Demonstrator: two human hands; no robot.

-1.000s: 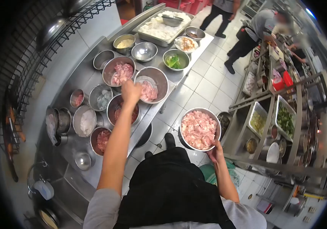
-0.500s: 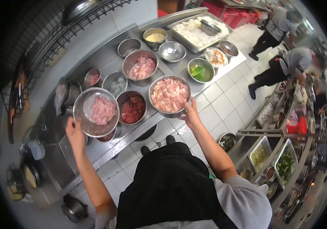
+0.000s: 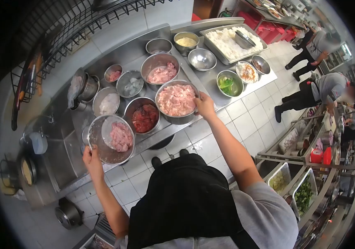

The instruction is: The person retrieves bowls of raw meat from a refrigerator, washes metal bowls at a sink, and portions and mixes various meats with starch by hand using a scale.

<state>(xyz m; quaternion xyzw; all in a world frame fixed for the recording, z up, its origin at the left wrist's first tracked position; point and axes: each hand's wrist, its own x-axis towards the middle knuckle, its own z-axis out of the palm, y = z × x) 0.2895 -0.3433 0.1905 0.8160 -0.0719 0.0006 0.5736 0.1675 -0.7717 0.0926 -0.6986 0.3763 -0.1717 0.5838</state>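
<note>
My left hand (image 3: 92, 157) grips the near-left rim of a wide metal bowl (image 3: 103, 130), which is tilted and has a lump of pale pink raw meat (image 3: 121, 137) in it. With my right hand (image 3: 205, 104) I hold the right rim of a deep metal bowl (image 3: 176, 120) full of chopped pink meat (image 3: 176, 99). Between the two stands a bowl of dark red meat (image 3: 144, 117). Just behind my left bowl is a bowl with a whitish piece (image 3: 109, 103). Farther back sits a pot with pink meat (image 3: 161, 74).
A large tray of white rice (image 3: 231, 43) with a metal bowl in it stands at the counter's far end. Nearby are a bowl of green vegetables (image 3: 229, 86) and an empty metal bowl (image 3: 202, 59). Co-workers (image 3: 331, 89) stand at the right, beyond the tiled floor.
My left hand has brought its bowl lower and nearer, uncovering the bowl with the whitish piece. The right bowl now sits closer to the pot of pink meat. The view has shifted slightly.
</note>
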